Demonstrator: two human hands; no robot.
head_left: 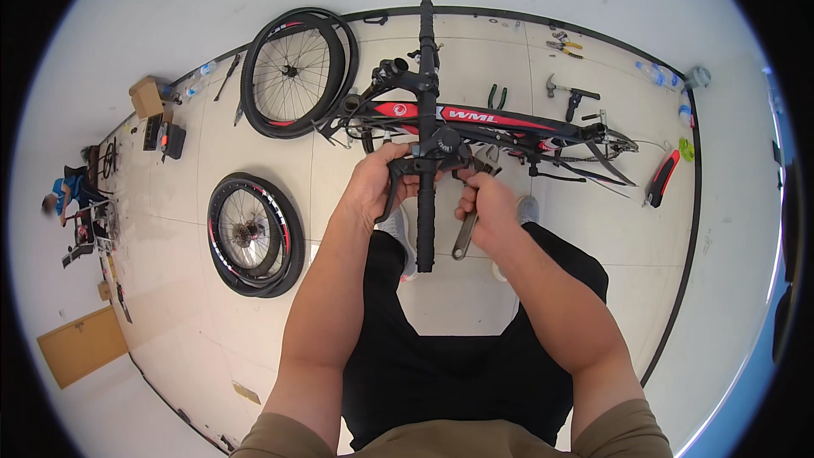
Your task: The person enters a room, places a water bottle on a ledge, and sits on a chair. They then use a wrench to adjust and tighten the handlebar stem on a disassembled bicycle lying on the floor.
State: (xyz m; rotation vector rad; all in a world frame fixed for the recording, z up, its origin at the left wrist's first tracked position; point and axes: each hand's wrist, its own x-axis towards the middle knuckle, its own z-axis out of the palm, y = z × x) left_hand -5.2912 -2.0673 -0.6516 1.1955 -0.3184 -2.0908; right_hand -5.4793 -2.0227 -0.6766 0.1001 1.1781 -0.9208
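Observation:
A black straight handlebar (426, 229) runs away from me across a black and red bicycle frame (509, 121) without its wheels. My left hand (377, 185) is closed around the black brake lever (393, 193) at the left of the bar, its fingertips reaching the bar and clamp. In my closed right hand (492, 205) is a metal adjustable wrench (464, 237), its handle sticking out below the fist. The wrench's jaws (487, 157) are close to the black clamp part (447, 142) on the handlebar; whether they touch it I cannot tell.
Two groups of wheels lie left, one farther (290, 72) and one nearer (254, 233). Beyond the frame are green-handled pliers (498, 97), a hammer (572, 91) and yellow pliers (565, 49). A red-black saddle (664, 178) lies right. Another person (64, 192) sits far left.

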